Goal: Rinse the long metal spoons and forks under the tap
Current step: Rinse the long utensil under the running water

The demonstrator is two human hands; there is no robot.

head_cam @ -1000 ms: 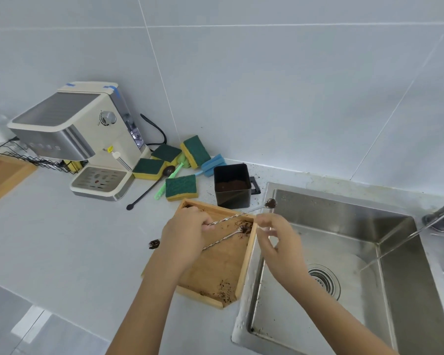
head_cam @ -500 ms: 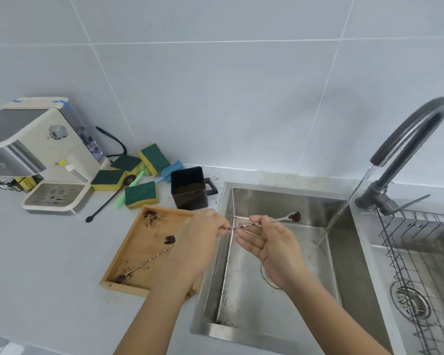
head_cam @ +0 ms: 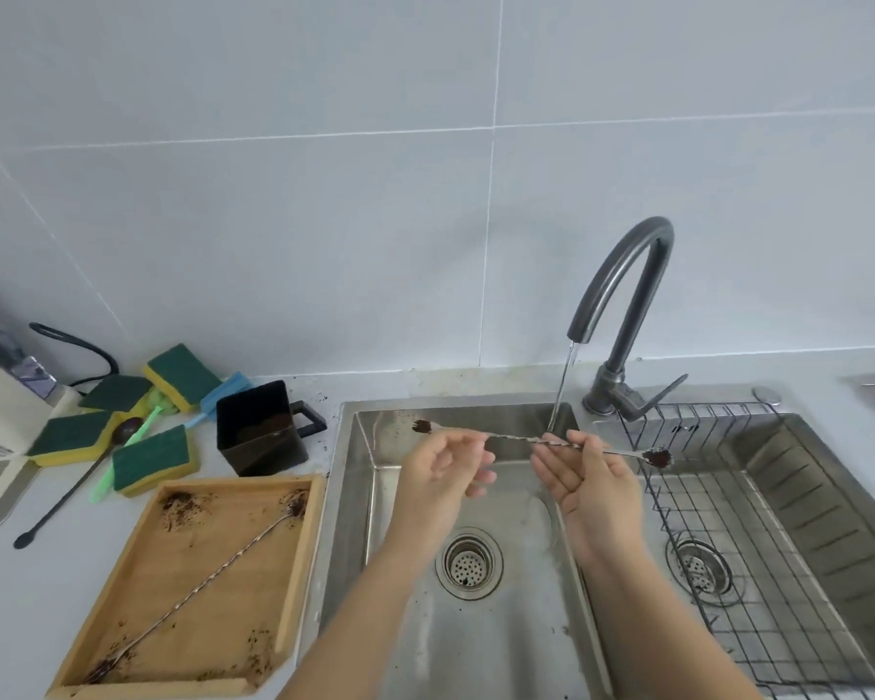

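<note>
A long twisted metal spoon (head_cam: 514,438), dirty with dark grounds at both ends, is held level over the left sink basin (head_cam: 476,649). My left hand (head_cam: 443,469) pinches it near its left end. My right hand (head_cam: 584,477) holds it near the right end. A thin stream of water from the dark tap (head_cam: 622,315) falls onto the spoon's middle. A second long utensil (head_cam: 198,593) lies diagonally in the wooden tray (head_cam: 294,573) left of the sink, with grounds around it.
A black square cup (head_cam: 258,429) with grounds stands behind the tray. Green-and-yellow sponges (head_cam: 150,459), a black long spoon (head_cam: 67,492) and a coffee machine sit at the left. A wire rack (head_cam: 758,548) lies in the right basin.
Both hands carried the spoon from over the tray rightward to under the running tap. The view swung right with them, and the second utensil stayed in the tray.
</note>
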